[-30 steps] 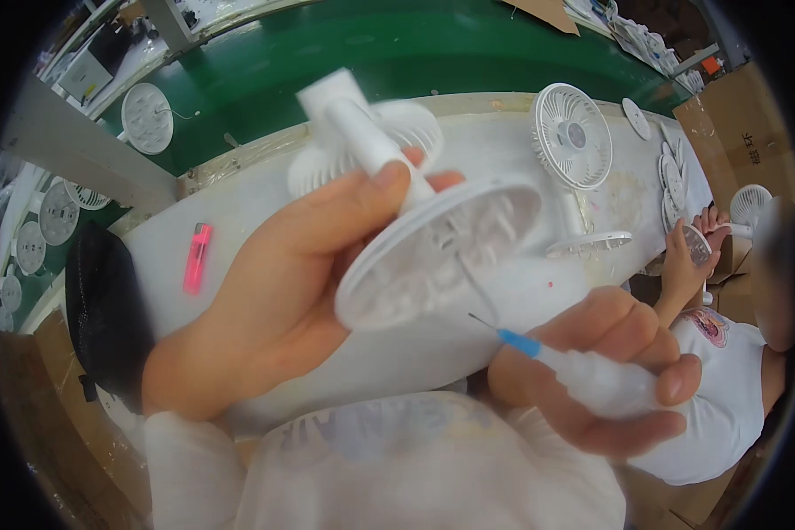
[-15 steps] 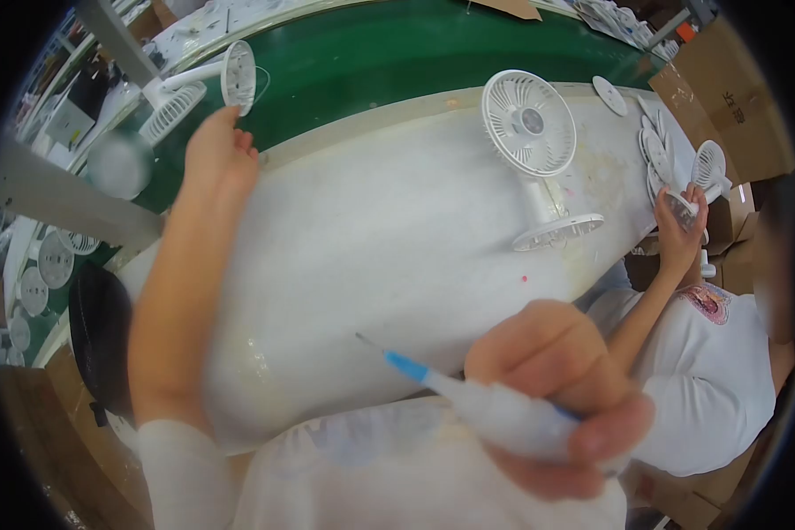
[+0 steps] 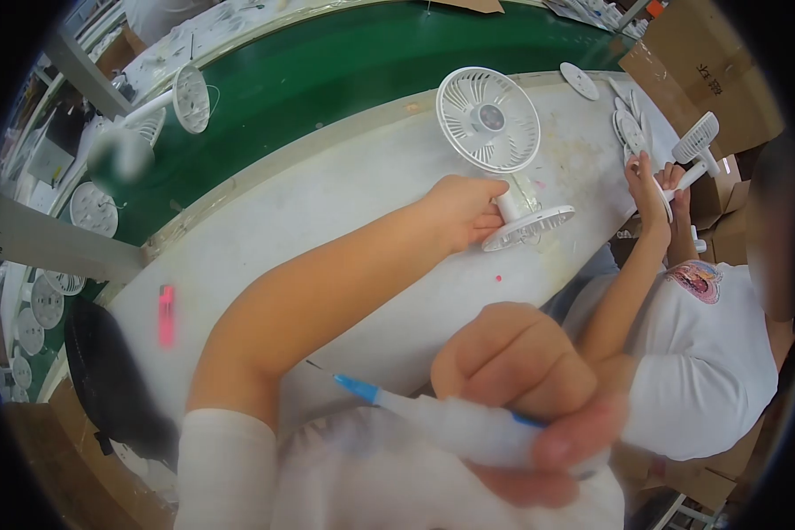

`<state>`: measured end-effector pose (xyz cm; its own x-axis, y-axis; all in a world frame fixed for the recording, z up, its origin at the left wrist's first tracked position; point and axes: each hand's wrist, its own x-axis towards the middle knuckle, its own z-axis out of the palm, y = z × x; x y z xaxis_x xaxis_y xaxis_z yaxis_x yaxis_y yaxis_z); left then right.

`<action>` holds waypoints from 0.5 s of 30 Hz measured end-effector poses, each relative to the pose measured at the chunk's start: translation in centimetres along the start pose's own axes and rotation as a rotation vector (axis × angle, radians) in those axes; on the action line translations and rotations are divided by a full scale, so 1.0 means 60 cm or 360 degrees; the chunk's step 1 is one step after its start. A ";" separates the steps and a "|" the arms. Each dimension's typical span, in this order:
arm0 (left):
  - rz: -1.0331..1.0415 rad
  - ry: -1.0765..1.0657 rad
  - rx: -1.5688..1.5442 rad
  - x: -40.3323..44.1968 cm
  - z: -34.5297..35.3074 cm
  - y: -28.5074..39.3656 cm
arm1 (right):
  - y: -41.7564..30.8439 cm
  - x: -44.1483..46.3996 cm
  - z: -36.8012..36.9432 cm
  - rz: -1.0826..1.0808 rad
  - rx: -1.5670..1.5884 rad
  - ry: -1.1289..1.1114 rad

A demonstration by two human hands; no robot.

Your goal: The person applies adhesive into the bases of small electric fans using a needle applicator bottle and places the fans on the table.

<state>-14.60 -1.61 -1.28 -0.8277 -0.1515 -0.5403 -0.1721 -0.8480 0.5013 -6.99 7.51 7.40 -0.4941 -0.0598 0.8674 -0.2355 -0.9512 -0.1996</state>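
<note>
The left hand (image 3: 464, 212) is at the stem of a white desk fan (image 3: 489, 119), its thumb against the stem and its fingers curled just above the round base (image 3: 539, 228); how firmly they close on it cannot be told. From that grip the fan's slatted head lies up and beyond, and the base sits just below and to the right. The right hand (image 3: 526, 367), nearer the wearer and lower, is closed around a translucent squeeze bottle (image 3: 455, 426), whose blue needle hub (image 3: 356, 389) and thin needle point away to the left, well apart from the fan.

Just below the left hand a small red spot (image 3: 499, 278) marks the white worktable (image 3: 327, 199). Well to the left of both hands lies a pink lighter (image 3: 167, 316), with a black pouch (image 3: 106, 375) farther out. Beyond the left hand runs a green conveyor belt (image 3: 327, 75), with another white fan (image 3: 190, 99) by its far left part. Right of the grip, beyond the fan, are a loose white disc (image 3: 579, 81) and a pile of white discs (image 3: 630, 132); beside these, a co-worker's hands (image 3: 649, 199) hold a smaller-looking fan (image 3: 698, 141) near a cardboard box (image 3: 711, 75).
</note>
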 end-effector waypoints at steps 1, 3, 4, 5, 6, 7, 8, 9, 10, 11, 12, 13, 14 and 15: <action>0.0025 0.0064 0.0054 0.006 0.007 -0.002 | 0.000 -0.002 0.002 -0.0021 0.0006 0.0030; 0.0084 0.0196 0.0165 0.015 0.014 -0.003 | -0.001 0.002 0.000 0.0001 0.0005 -0.0060; 0.0103 0.0067 0.0032 0.019 0.011 0.000 | 0.000 0.009 -0.008 0.0047 -0.0006 -0.0181; 0.0120 -0.0060 -0.0101 0.021 0.004 0.004 | -0.001 0.016 -0.015 0.0093 -0.0016 -0.0300; 0.0132 -0.0186 -0.0233 0.021 -0.003 0.007 | -0.006 0.021 -0.024 0.0211 0.0034 -0.0341; 0.0139 -0.0140 -0.0238 0.000 -0.001 0.017 | -0.011 0.023 -0.033 0.0325 0.0086 -0.0383; 0.0145 -0.0093 -0.0242 -0.025 -0.001 0.027 | -0.010 0.025 -0.035 0.0332 0.0099 -0.0361; 0.0153 -0.0043 -0.0246 -0.050 -0.004 0.038 | -0.008 0.027 -0.036 0.0339 0.0112 -0.0340; 0.0159 -0.0040 -0.0231 -0.066 -0.018 0.044 | -0.002 0.029 -0.036 0.0240 0.0092 -0.0256; 0.0164 -0.0033 -0.0220 -0.086 -0.034 0.052 | -0.001 0.029 -0.033 0.0180 0.0076 -0.0175; 0.0245 -0.0027 -0.0203 -0.120 -0.040 0.059 | 0.001 0.030 -0.030 0.0122 0.0057 -0.0092; 0.0326 -0.0020 -0.0183 -0.158 -0.041 0.063 | -0.002 0.028 -0.029 0.0098 0.0042 -0.0012; 0.0380 -0.0039 -0.0209 -0.192 -0.046 0.066 | -0.005 0.027 -0.027 0.0076 0.0024 0.0068; 0.0436 -0.0059 -0.0237 -0.223 -0.048 0.067 | -0.006 0.026 -0.026 0.0103 0.0045 0.0074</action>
<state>-2.68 -4.49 6.01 -0.8520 -0.3681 -0.3723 0.1379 -0.8438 0.5186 -9.01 8.25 8.14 -0.5461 -0.1077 0.8308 -0.1786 -0.9539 -0.2410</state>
